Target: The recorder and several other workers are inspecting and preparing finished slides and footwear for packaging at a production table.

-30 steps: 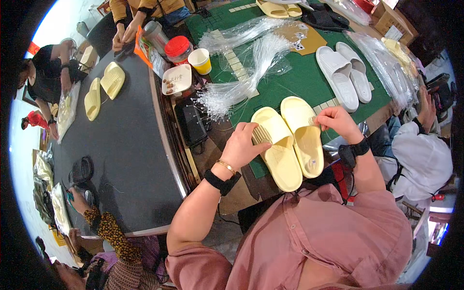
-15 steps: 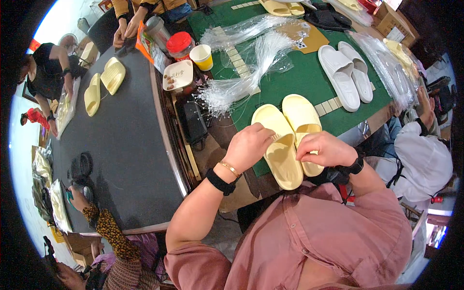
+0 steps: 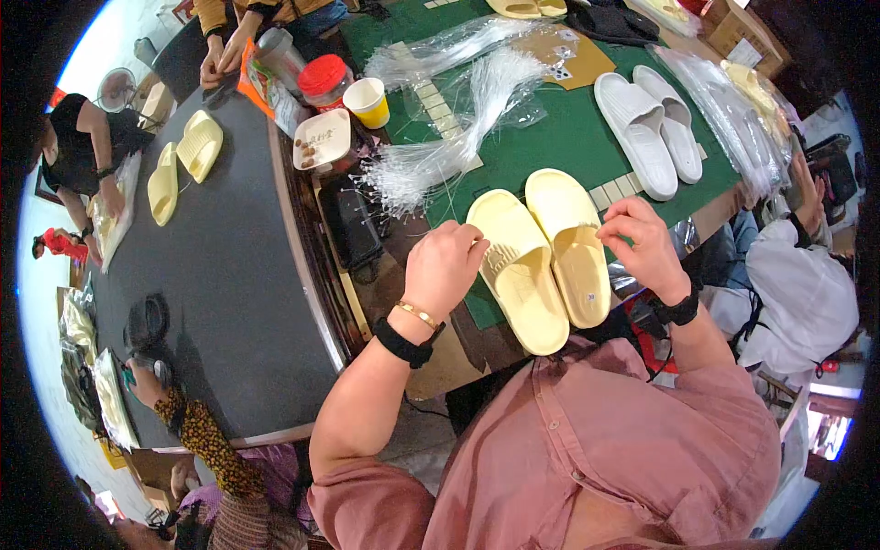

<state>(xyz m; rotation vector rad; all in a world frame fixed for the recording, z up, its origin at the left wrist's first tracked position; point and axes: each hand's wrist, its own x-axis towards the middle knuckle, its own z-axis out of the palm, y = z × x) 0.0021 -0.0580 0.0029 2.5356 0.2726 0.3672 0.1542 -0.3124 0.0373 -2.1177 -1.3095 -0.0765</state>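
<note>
A pair of pale yellow slide slippers lies side by side in front of me, toes pointing away, at the near edge of the green table mat. My left hand [image 3: 442, 266] is at the outer side of the left slipper [image 3: 530, 298], by its ribbed strap, with fingers and thumb pinched together. On the other side my right hand [image 3: 644, 246] is raised beside the strap of the right slipper [image 3: 584, 275], its fingers curled and thumb drawn in. Whatever either pinch holds is too small to make out. A small mark shows on the right slipper's heel.
Beyond lies a bundle of thin clear plastic fasteners [image 3: 477, 115]. Grey slippers [image 3: 637, 133] rest at the right, near clear plastic bags [image 3: 724, 119]. A yellow paper cup [image 3: 368, 103] and red-lidded jar [image 3: 323, 82] stand left. Co-workers' hands are around the dark table [image 3: 229, 302].
My hands have drawn apart: the left moved left, the right lifted up and right off the right slipper. That slipper's heel is now uncovered.
</note>
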